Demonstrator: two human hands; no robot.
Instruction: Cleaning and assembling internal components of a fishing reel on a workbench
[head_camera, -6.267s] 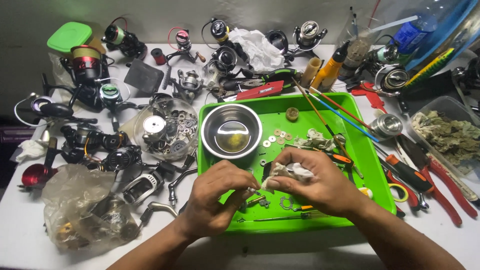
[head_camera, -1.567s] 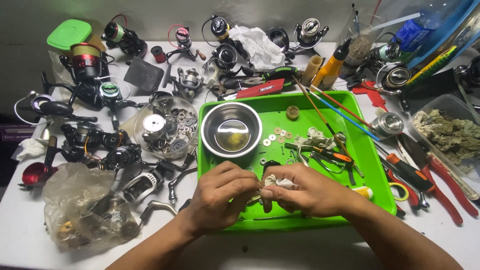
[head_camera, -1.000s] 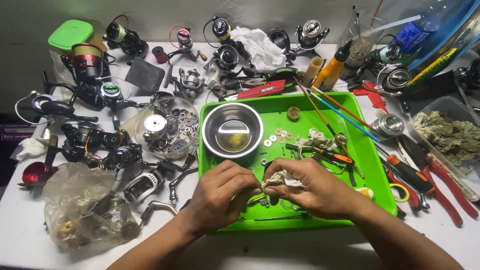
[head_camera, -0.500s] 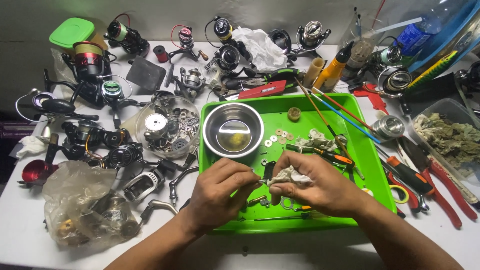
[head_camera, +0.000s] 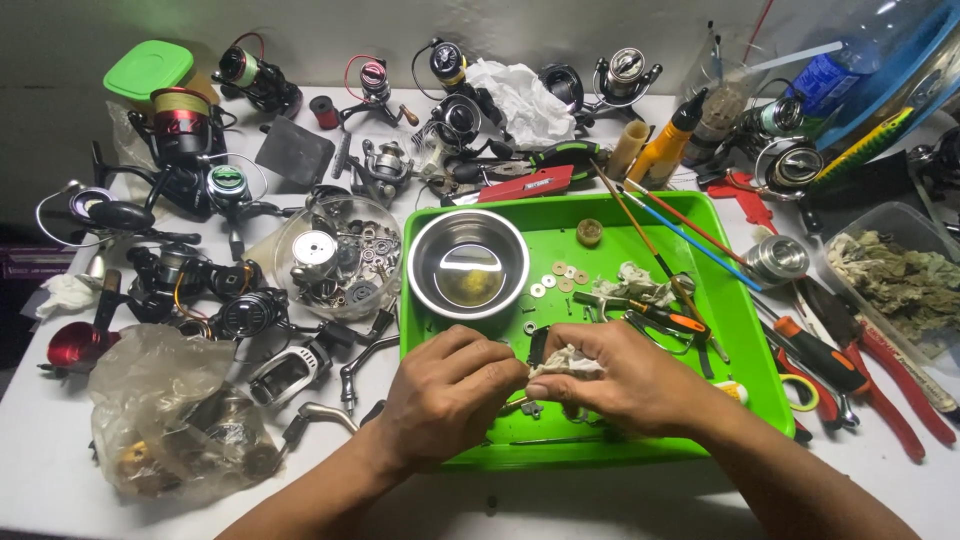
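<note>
Both hands shifted back w/ rag: right hand (head_camera: 625, 385) grip pinches grimy rag (head_camera: 566, 361); left hand (head_camera: 450, 392) grip clenched on sm. part, over green tray (head_camera: 745, 350).

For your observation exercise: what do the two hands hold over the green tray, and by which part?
The right hand pinches a crumpled whitish rag by its bunched end; the left hand's fingertips meet it, anything wrapped inside stays hidden.

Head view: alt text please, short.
Both hands, left hand and right hand, pinch a crumpled whitish rag over a green tray holding a steel bowl and washers, amid fishing reels and tools.
</note>
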